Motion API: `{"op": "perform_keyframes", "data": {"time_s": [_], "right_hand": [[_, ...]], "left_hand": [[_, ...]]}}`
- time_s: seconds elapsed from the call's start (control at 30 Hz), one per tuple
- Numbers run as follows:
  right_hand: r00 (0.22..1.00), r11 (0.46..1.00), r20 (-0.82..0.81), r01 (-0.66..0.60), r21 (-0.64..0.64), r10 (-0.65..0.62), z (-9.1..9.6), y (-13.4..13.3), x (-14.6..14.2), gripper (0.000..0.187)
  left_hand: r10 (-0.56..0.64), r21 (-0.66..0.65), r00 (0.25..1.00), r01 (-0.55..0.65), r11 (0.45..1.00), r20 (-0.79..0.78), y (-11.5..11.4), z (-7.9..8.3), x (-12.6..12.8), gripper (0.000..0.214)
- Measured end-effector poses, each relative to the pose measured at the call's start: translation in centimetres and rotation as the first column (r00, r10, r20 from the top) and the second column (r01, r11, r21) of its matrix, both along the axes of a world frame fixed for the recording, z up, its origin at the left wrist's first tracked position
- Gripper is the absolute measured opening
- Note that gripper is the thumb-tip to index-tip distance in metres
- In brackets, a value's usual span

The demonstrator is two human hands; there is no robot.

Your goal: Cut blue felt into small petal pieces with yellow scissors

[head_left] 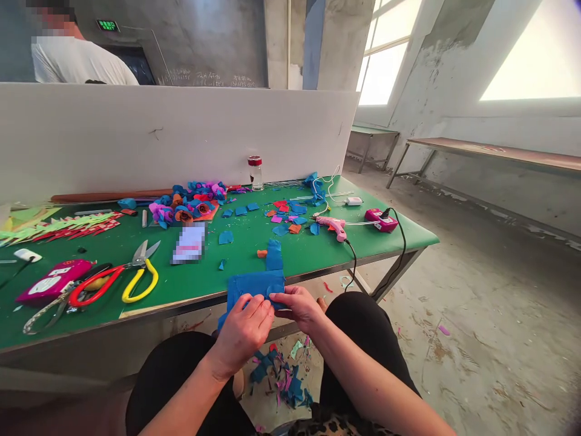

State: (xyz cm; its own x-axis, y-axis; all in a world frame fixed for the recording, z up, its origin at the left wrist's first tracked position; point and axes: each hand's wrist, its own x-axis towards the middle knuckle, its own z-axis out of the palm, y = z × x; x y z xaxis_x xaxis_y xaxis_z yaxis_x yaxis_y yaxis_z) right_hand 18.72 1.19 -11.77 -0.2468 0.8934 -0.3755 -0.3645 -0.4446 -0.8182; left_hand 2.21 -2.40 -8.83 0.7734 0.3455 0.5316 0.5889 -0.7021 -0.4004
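2 hands, left hand (242, 332) and right hand (297, 309), pinch a blue felt piece (254, 284) at the green table (181, 284) edge

Near edge of green-topped table (318, 254): bare strip between yellow-handled steel scissors (140, 272) and blue felt sheet (254, 283), you pass freely. Right corner: pink plastic glue gun (333, 227) and its black cable (354, 263) block you. Far edge: white partition board (181, 139) closes it off.

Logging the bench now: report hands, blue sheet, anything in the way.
Left hand and right hand both pinch blue sheet at table edge. Yellow scissors lie left, glue gun right, both apart from hands.
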Motion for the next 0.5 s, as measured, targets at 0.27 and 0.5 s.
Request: {"op": "perform_keyframes", "data": {"time_s": [0.27,0.5], "right_hand": [[0.999,0.998,-0.022,-0.024,-0.058,0.023,-0.9,0.5,1.0,0.042],[0.999,0.997,-0.030,-0.034,-0.062,0.032,-0.9,-0.2,1.1,0.036]], "left_hand": [[0.781,-0.297,0.595,-0.723,0.623,0.189,2.9,6.7,-13.2,0.022],[0.862,-0.421,0.506,-0.778,0.466,0.019,4.1,10.8,-17.2,0.026]]}}
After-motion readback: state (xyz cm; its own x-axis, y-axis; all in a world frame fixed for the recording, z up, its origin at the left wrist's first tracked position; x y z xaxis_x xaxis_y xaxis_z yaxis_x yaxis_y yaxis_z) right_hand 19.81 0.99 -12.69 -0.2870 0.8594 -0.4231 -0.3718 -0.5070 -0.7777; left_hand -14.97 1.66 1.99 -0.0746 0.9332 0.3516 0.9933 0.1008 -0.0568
